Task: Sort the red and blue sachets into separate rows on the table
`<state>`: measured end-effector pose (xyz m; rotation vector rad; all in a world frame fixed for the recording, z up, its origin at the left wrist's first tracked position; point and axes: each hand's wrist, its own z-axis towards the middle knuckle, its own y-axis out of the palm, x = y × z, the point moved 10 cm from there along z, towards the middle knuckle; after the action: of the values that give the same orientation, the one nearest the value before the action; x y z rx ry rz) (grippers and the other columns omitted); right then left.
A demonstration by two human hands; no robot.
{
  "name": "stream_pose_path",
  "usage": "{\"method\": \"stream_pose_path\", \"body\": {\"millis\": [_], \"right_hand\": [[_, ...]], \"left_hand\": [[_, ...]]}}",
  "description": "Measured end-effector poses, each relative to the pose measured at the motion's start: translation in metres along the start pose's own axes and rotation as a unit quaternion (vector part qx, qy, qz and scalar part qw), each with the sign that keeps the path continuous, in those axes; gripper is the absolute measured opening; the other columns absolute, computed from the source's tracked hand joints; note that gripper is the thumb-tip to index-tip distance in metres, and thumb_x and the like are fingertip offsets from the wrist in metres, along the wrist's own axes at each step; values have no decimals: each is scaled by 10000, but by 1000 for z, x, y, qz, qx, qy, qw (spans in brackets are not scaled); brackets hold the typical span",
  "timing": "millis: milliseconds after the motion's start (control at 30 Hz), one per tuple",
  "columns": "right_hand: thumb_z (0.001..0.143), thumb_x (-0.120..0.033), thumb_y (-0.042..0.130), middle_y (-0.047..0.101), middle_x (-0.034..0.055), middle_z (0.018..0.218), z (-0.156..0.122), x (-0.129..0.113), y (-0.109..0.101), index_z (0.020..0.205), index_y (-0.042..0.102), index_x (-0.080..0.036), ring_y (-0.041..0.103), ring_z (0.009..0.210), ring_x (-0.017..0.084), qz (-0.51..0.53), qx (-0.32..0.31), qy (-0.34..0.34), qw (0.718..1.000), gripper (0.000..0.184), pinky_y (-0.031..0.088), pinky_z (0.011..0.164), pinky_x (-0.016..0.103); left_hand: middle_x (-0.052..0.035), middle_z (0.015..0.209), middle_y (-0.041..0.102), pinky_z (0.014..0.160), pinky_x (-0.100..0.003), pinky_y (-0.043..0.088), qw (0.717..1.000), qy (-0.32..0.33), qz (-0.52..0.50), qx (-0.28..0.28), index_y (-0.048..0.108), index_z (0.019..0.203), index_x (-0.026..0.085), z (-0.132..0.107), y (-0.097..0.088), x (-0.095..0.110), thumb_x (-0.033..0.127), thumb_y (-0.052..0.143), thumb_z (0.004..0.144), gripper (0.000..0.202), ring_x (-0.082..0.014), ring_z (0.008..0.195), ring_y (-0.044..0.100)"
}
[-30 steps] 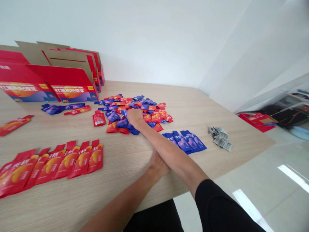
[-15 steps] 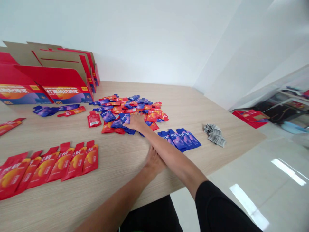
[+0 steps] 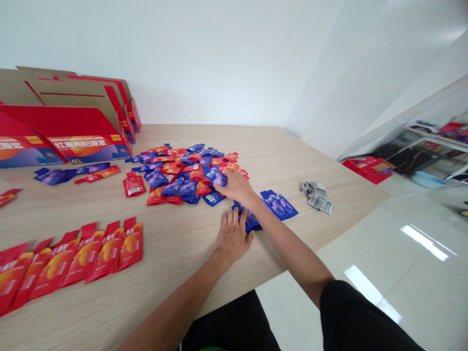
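Note:
My right hand (image 3: pixel 234 184) is closed on a blue sachet (image 3: pixel 215 176) at the right edge of a heap of red and blue sachets (image 3: pixel 179 168). My left hand (image 3: pixel 233 235) rests on the table with its fingers stretched out. Its fingertips touch the left end of a row of overlapping blue sachets (image 3: pixel 280 204). My right forearm crosses over that row and hides part of it. One blue sachet (image 3: pixel 214 198) lies at the heap's front, close below my right hand.
Overlapping red sachets (image 3: pixel 87 253) form a row at the front left. Open red cardboard boxes (image 3: pixel 84 146) stand at the back left by the wall. A few loose sachets (image 3: pixel 97 174) lie before them. Crumpled striped packets (image 3: pixel 317 197) sit near the table's right edge.
My right hand has drawn back from the heap toward the right with a blue sachet. My left hand has come out from under the right forearm to the blue row. The view has shifted slightly right.

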<state>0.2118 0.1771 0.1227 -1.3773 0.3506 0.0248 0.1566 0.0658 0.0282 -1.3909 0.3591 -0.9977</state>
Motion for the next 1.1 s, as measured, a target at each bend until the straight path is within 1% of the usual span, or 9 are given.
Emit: {"method": "stream_pose_path", "body": {"millis": [133,233,333,467,667,833,933,1000,1100], "right_hand": [[899,-485,695,699,171,1278,-56,122,-24,1313,665,-173,674,1191,292,-10,35,130,991,520,496,1004,339],[875,-484,715,710,177,1260,-89,186,-22,1280,690,-170,675,1198,306,-36,27,195,980,513,502,966,340],[865,-506,720,705,190,1280,-104,216,-11,1277,701,-169,679,1196,316,-57,-2,220,974,533,510,944,344],[866,-535,725,691,209,1314,-108,226,4,1296,696,-159,674,1214,320,-57,-47,237,969,572,506,957,351],[899,-566,697,724,194,1242,-106,223,7,1266,718,-166,704,1155,304,-58,-69,217,972,543,506,940,340],[936,-577,656,662,228,1330,-107,209,-12,1374,661,-173,695,1170,323,-76,-41,238,967,596,512,913,363],[966,-516,631,669,190,1316,-87,162,-27,1405,632,-192,688,1170,299,-44,3,181,983,546,502,951,362],[979,-456,627,723,129,1207,-61,108,-28,1348,669,-207,699,1120,255,8,10,92,996,447,499,963,334],[998,-395,604,770,53,1084,-17,21,-14,1199,737,-225,717,1036,209,80,-22,-17,996,295,514,934,303]], "left_hand": [[-226,1466,534,1177,-540,367,1000,3,-3,4,401,1565,82,0,-2,1,384,570,975,684,-356,1317,525],[-230,1467,531,1171,-538,369,1000,5,-3,6,408,1561,84,0,-3,1,383,565,979,673,-357,1318,518],[-235,1463,536,1159,-541,380,1000,6,-2,9,416,1553,83,0,-4,1,379,555,983,657,-358,1318,517],[-239,1453,542,1156,-549,383,1000,6,0,11,417,1551,78,0,-5,1,381,550,989,653,-362,1317,518],[-230,1452,540,1163,-535,376,1000,3,1,10,407,1557,73,0,-4,1,392,553,988,668,-358,1319,515],[-225,1444,555,1155,-540,383,1000,2,-5,12,408,1555,86,0,-4,0,400,562,978,675,-357,1307,528],[-228,1458,551,1160,-541,381,1000,2,-9,11,406,1558,89,0,-4,0,397,564,975,677,-358,1308,531],[-237,1478,537,1170,-546,371,1000,1,-11,9,404,1559,81,0,-4,1,394,563,974,682,-365,1326,524],[-253,1496,528,1176,-576,363,1000,-1,-14,7,426,1542,63,0,-3,0,395,568,968,679,-385,1345,519]]}}
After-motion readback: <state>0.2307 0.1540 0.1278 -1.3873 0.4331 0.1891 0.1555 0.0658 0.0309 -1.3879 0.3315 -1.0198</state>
